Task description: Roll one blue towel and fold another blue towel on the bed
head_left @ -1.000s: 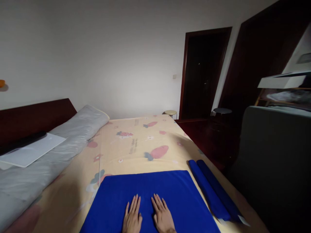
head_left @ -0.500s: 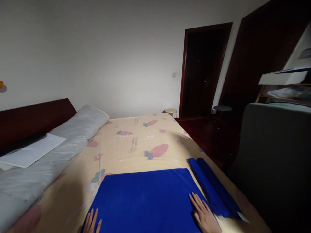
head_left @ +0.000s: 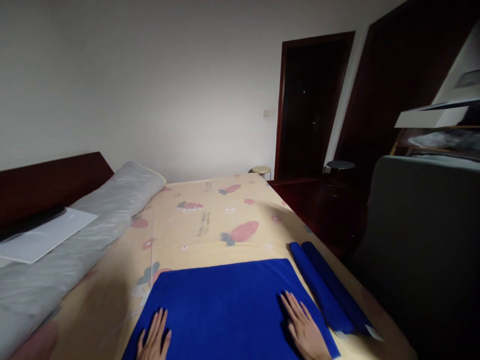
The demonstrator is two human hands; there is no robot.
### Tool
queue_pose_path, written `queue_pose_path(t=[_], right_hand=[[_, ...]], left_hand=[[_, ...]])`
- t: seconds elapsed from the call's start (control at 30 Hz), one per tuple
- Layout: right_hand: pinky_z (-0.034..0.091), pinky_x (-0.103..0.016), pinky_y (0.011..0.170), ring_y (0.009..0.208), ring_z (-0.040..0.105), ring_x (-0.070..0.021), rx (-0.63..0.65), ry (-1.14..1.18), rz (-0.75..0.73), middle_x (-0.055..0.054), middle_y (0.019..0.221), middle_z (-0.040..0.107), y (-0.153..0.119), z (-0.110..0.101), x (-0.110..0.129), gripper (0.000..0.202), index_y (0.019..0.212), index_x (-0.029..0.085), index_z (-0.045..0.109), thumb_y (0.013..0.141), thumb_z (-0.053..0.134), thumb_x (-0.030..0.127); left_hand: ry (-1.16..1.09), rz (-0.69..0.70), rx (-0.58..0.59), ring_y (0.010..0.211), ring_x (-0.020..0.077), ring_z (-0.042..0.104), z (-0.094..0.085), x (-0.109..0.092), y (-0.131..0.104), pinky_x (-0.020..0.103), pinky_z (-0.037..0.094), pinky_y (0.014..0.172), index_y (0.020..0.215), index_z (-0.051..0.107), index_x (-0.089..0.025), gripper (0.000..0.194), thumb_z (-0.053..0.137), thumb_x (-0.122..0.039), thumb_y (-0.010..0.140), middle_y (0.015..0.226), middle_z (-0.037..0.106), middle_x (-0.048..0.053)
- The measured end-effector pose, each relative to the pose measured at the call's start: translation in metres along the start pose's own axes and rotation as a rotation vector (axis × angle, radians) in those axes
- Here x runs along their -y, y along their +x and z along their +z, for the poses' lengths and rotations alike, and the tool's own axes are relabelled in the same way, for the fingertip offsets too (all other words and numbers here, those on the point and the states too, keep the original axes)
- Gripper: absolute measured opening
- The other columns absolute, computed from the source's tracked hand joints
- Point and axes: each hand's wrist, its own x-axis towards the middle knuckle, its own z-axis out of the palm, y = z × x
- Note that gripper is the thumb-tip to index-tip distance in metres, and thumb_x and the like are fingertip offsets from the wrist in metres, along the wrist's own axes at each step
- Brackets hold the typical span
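Observation:
A blue cloth [head_left: 225, 305] lies spread flat on the bed, its near edge out of the frame. On its left part is my left hand [head_left: 154, 336], fingers stretched forward and palm down. My right hand [head_left: 303, 322] is over the cloth's right side, fingers extended and slightly apart. Neither hand grips anything; whether the palms press on the fabric is hard to tell. Just right of the cloth lie two rolled blue cloths, a nearer roll [head_left: 318, 287] and a darker roll [head_left: 339, 290], side by side with pale tags at their near ends.
The bed's patterned yellow sheet [head_left: 210, 240] stretches ahead. A folded grey quilt [head_left: 112, 200] runs along the left, with a white flat board or laptop [head_left: 56, 235] on it. At right stands a dark chair back [head_left: 420, 225]; two stools, one pale [head_left: 261, 170], one dark [head_left: 340, 165], are farther off.
Both hands have moved inward over the blue cloth, the left to the right and the right to the left. The view has shifted slightly; the rolls lie as before.

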Motion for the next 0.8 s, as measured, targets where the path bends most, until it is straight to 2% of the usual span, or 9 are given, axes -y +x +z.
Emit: queue_pose_path(t=[0.13, 0.2, 0.3, 0.4, 0.5, 0.57, 0.63, 0.7, 0.8], right_hand=[[0.024, -0.049, 0.120, 0.147, 0.018, -0.0194, 0.046, 0.071, -0.030, -0.001, 0.159, 0.017, 0.024, 0.007, 0.054, 0.058, 0.150, 0.027, 0.016, 0.093, 0.029, 0.028], [0.023, -0.049, 0.120, 0.147, 0.016, -0.0199, 0.069, 0.111, -0.050, -0.001, 0.159, 0.016, 0.036, 0.015, 0.081, 0.060, 0.150, 0.026, 0.015, 0.091, 0.030, 0.024], [0.024, -0.051, 0.120, 0.147, 0.016, -0.0226, 0.098, 0.168, -0.118, -0.002, 0.159, 0.014, 0.054, 0.030, 0.113, 0.064, 0.150, 0.026, 0.013, 0.089, 0.034, 0.022], [0.026, -0.051, 0.119, 0.146, 0.019, -0.0247, 0.112, 0.201, -0.218, -0.003, 0.158, 0.013, 0.075, 0.045, 0.130, 0.070, 0.150, 0.027, 0.010, 0.086, 0.040, 0.021], [0.029, -0.048, 0.118, 0.145, 0.023, -0.0245, 0.086, 0.214, -0.304, -0.002, 0.157, 0.016, 0.096, 0.053, 0.131, 0.066, 0.149, 0.029, 0.008, 0.091, 0.040, 0.026], [0.030, -0.048, 0.118, 0.145, 0.025, -0.0237, 0.087, 0.206, -0.292, -0.001, 0.157, 0.018, 0.109, 0.052, 0.119, 0.058, 0.149, 0.032, 0.011, 0.096, 0.035, 0.036], [0.028, -0.049, 0.118, 0.145, 0.024, -0.0234, 0.103, 0.176, -0.189, -0.001, 0.157, 0.020, 0.120, 0.045, 0.091, 0.054, 0.149, 0.034, 0.016, 0.098, 0.029, 0.046], [0.025, -0.051, 0.119, 0.146, 0.023, -0.0238, 0.097, 0.119, -0.029, -0.002, 0.157, 0.022, 0.127, 0.035, 0.052, 0.056, 0.148, 0.031, 0.023, 0.097, 0.026, 0.053], [0.023, -0.051, 0.120, 0.146, 0.022, -0.0238, 0.036, 0.012, 0.165, -0.005, 0.157, 0.026, 0.131, 0.021, -0.013, 0.062, 0.148, 0.024, 0.027, 0.095, 0.026, 0.057]], left_hand=[[-0.067, 0.176, 0.010, 0.141, 0.0183, 0.037, -0.001, -0.073, 0.013, 0.042, 0.035, 0.112, 0.149, 0.022, -0.033, 0.053, 0.030, -0.036, 0.096, 0.154, 0.037, -0.001], [-0.104, 0.256, 0.021, 0.142, 0.0176, 0.035, 0.008, -0.109, 0.019, 0.042, 0.036, 0.112, 0.149, 0.015, -0.032, 0.056, 0.030, -0.029, 0.096, 0.155, 0.034, -0.002], [-0.147, 0.345, 0.017, 0.140, 0.0183, 0.037, 0.031, -0.158, 0.029, 0.044, 0.039, 0.111, 0.149, 0.006, -0.031, 0.062, 0.030, -0.020, 0.093, 0.155, 0.033, -0.001], [-0.182, 0.455, 0.012, 0.138, 0.0194, 0.041, 0.056, -0.195, 0.044, 0.043, 0.042, 0.110, 0.148, 0.006, -0.031, 0.065, 0.032, -0.017, 0.091, 0.153, 0.035, 0.000], [-0.193, 0.540, 0.072, 0.138, 0.0192, 0.041, 0.064, -0.214, 0.065, 0.043, 0.041, 0.111, 0.148, 0.011, -0.032, 0.061, 0.033, -0.020, 0.092, 0.153, 0.034, -0.001], [-0.175, 0.498, 0.145, 0.140, 0.0188, 0.038, 0.059, -0.208, 0.083, 0.043, 0.039, 0.112, 0.148, 0.016, -0.033, 0.056, 0.030, -0.024, 0.094, 0.154, 0.031, -0.002], [-0.121, 0.348, 0.202, 0.143, 0.0192, 0.033, 0.050, -0.183, 0.101, 0.046, 0.035, 0.114, 0.147, 0.022, -0.034, 0.052, 0.026, -0.029, 0.096, 0.156, 0.029, -0.002], [-0.026, 0.140, 0.208, 0.145, 0.0204, 0.029, 0.041, -0.140, 0.118, 0.048, 0.029, 0.116, 0.148, 0.026, -0.029, 0.052, 0.022, -0.031, 0.095, 0.157, 0.028, 0.000], [0.093, -0.052, 0.173, 0.146, 0.0204, 0.027, 0.037, -0.064, 0.136, 0.048, 0.027, 0.116, 0.148, 0.029, -0.024, 0.056, 0.018, -0.035, 0.095, 0.159, 0.026, 0.004]])
